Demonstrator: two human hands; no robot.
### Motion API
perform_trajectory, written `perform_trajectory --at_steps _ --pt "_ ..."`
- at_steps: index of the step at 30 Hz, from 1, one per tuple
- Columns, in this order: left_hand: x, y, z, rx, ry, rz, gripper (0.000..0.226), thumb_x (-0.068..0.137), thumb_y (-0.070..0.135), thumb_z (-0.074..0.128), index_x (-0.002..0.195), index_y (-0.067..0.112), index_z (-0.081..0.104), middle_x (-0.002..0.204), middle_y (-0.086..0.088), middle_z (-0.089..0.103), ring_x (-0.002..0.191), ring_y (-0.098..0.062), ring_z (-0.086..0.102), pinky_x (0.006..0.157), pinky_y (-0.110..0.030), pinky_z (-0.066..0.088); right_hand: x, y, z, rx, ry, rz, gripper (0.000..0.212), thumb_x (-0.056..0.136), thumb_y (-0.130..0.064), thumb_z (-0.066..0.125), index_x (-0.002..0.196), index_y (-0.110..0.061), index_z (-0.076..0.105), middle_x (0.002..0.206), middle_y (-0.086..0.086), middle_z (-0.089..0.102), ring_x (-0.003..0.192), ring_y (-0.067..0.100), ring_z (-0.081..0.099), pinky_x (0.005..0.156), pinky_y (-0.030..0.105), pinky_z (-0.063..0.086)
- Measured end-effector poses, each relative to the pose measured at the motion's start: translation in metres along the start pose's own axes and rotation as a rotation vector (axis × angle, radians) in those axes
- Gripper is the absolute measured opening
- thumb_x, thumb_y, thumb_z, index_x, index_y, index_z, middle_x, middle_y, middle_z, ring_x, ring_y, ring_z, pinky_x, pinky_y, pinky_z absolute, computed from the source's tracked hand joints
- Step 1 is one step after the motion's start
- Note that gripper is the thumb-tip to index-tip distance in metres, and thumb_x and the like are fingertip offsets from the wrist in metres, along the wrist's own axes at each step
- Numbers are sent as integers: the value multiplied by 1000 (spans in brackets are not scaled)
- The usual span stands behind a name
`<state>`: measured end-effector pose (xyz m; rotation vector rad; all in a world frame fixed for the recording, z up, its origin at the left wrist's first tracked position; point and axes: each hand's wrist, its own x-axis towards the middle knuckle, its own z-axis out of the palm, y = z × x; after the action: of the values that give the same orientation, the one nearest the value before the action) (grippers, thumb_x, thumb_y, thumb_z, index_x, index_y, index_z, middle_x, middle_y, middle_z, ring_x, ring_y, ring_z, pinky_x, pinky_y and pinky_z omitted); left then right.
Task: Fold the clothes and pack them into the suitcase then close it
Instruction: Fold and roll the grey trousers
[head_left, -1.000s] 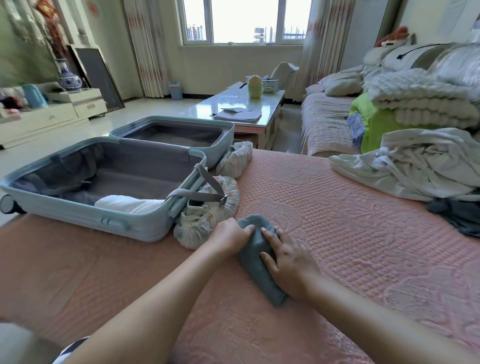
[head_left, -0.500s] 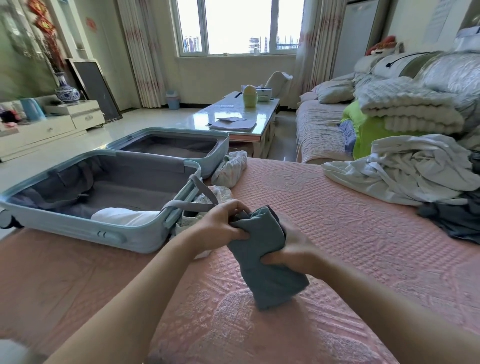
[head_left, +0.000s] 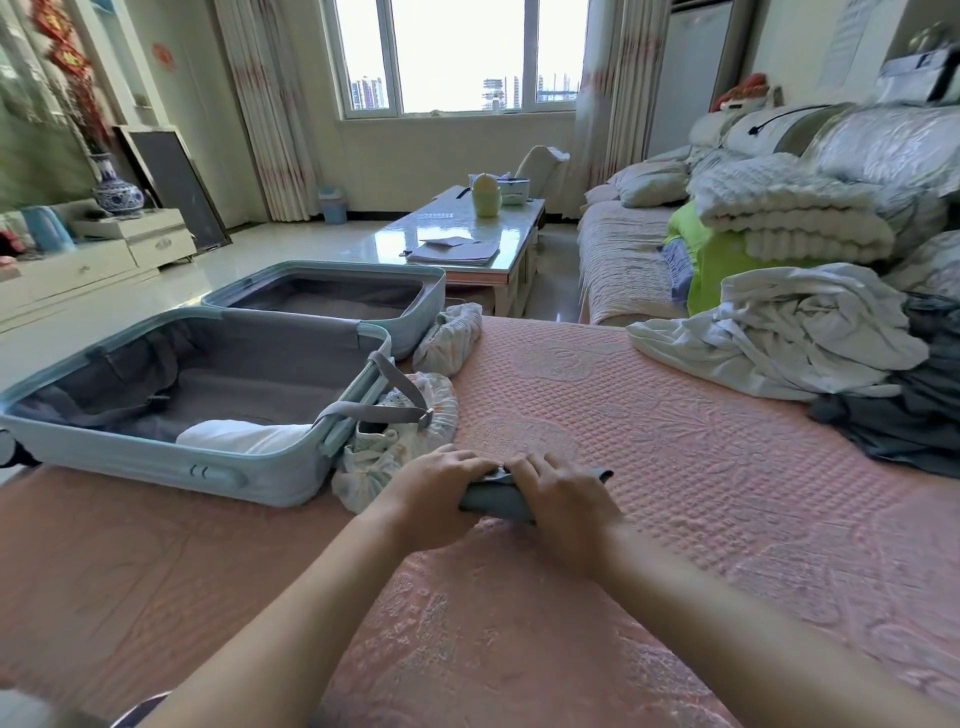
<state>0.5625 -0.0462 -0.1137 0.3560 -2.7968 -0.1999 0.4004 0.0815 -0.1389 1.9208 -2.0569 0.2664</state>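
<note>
hands: left hand (head_left: 441, 486) and right hand (head_left: 563, 496) are laid side by side on the grey-blue bundle (head_left: 493, 508), fingers bent over its far edge and gripping it | bundle: soft cloth, folded thick, long axis left-right, lying on the waffled pink bedspread (head_left: 727, 467) | suitcase (head_left: 130, 462): hard pale-blue shell, open, found left and a little farther, so the left hand is nearer; a white folded cloth (head_left: 244, 439) is inside | far right: white pile (head_left: 779, 332), not yet folded

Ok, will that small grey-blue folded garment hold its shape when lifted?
Probably not unaided: the small grey-blue folded garment is soft cloth, held compact by the left hand and right hand. Likely light, since both hands nearly cover it. It may unfold if lifted by one edge; a grip round the whole bundle seems safer.
</note>
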Motion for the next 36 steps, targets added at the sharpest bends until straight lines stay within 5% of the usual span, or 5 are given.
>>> perform_trajectory --at_steps 4,14,21,30,36 --pt "-5 -14 -2 -90 28 30 47 82 17 71 128 25 63 116 9 66 106 -12 58 98 -15 39 -2 -12 -2 152 -80 21 51 96 -38 55 142 -20 40 124 4 55 107 26 56 85 42 46" --pt "-4 -80 -91 -156 261 -121 46 75 35 57 120 28 61 118 11 60 105 -12 59 91 -35 50 101 -40 -59 289 62 -20 51 95 -41 62 140 -27 43 119 0 59 98 24 60 77 38 46" --pt "-41 -172 -129 -207 691 -534 55 91 11 60 142 18 40 137 0 50 125 -17 48 101 -34 42 229 -90 -93 347 182 -75 52 95 -34 61 142 -28 39 125 -1 60 99 25 63 72 33 37" --pt "-92 -253 -128 -60 -336 -1023 50 92 21 48 142 16 43 145 -10 48 130 -28 48 101 -34 42 348 -165 -39 426 -108 -97 52 94 -36 63 142 -34 41 132 -3 58 114 25 58 92 37 47" --pt "-90 -280 -131 -166 88 -1239 42 90 8 42 132 12 39 138 -13 45 127 -33 46 98 -38 42 388 -174 18 537 -538 -67 41 95 -27 65 134 -20 59 123 3 64 113 23 60 89 26 44"
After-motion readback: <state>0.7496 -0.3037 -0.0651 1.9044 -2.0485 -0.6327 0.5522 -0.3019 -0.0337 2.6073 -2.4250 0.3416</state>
